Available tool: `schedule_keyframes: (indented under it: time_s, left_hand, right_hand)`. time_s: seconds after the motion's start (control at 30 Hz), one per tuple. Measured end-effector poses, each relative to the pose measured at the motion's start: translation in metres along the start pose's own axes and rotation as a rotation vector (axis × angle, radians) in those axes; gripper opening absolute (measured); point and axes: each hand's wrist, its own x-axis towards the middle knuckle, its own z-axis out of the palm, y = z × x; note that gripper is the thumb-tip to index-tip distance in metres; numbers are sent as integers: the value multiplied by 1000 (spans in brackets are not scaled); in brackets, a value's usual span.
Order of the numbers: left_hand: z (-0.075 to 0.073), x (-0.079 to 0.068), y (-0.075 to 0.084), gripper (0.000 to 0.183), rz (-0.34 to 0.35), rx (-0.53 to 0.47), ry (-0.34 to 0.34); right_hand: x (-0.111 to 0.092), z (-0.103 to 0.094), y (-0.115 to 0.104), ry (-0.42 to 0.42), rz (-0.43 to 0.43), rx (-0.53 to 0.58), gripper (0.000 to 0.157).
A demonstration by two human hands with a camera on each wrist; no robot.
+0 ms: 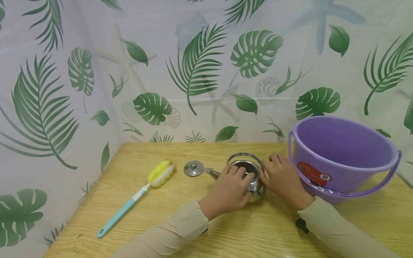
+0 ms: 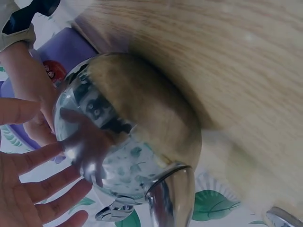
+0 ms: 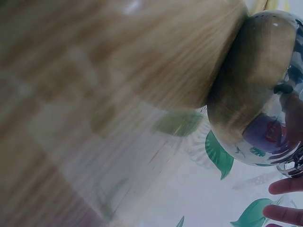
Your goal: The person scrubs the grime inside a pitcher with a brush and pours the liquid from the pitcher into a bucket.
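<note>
A shiny metal teapot [image 1: 257, 195] with its top uncovered stands on the table, its spout pointing left and its hoop handle leaning back. Over its mouth lies my left hand [image 1: 227, 190], fingertips at the opening. The left wrist view shows that hand's fingers [image 2: 49, 193] spread and fairly straight beside the teapot's rounded body [image 2: 142, 104]. At the right of the rim, by the handle's base, my right hand [image 1: 284, 179] touches the teapot. In the right wrist view its fingers [image 3: 286, 213] look extended; the thumb is hidden there. The knobbed lid [image 1: 194, 168] rests left of the spout.
A purple bucket [image 1: 342, 175] with a red label stands close to the right hand, its handle hanging forward. A cleaning brush [image 1: 120, 215] with a teal handle and yellow-white sponge head lies at the left. A leaf-printed cloth [image 1: 206, 118] hangs behind the wooden table [image 1: 155, 208].
</note>
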Motion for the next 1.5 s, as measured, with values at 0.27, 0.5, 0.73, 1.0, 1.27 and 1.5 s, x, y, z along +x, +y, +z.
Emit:
schedule_keyframes:
  time_s: [0.27, 0.5, 0.73, 1.0, 1.27, 1.5]
  left_hand:
    - [5, 1, 5, 44, -11, 15, -86]
    - [7, 1, 8, 48, -11, 33, -118]
    - [10, 0, 9, 48, -12, 41, -119]
    - [11, -2, 10, 50, -13, 37, -129]
    - [13, 0, 11, 53, 1, 41, -135]
    - [18, 1, 11, 55, 3, 26, -127]
  right_hand:
    - [0, -1, 0, -20, 11, -7, 31]
    - [0, -1, -1, -6, 4, -9, 26]
    - [0, -1, -1, -11, 9, -4, 25]
    - [0, -2, -1, -3, 7, -2, 25]
    - [-1, 0, 1, 5, 3, -1, 24]
    - [-1, 1, 1, 6, -5, -3, 26]
